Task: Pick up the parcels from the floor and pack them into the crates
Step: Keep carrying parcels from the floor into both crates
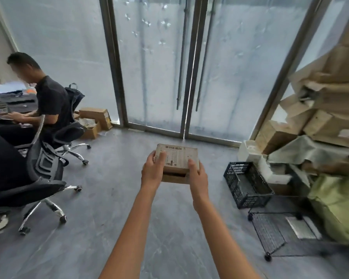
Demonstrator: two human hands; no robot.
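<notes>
- Cardboard parcel [177,163], barcode label on its top face, is held in the air above the grey floor [113,198], at the centre of the view.
- Left hand [152,170] grips the parcel's left side, thumb curled over the top face.
- Right hand [197,176] grips the right side, thumb on top, fingers wrapped underneath.
- Black plastic crate [247,184] stands on the floor at three o'clock of the parcel, well apart from it.
- Wire basket [270,234] sits at five o'clock, just beyond the crate.
- Stacked cardboard boxes [320,121] rise at two o'clock.
- Seated person [48,101] on an office chair [69,133] at nine o'clock.
- Glass doors [169,67] at twelve o'clock.
</notes>
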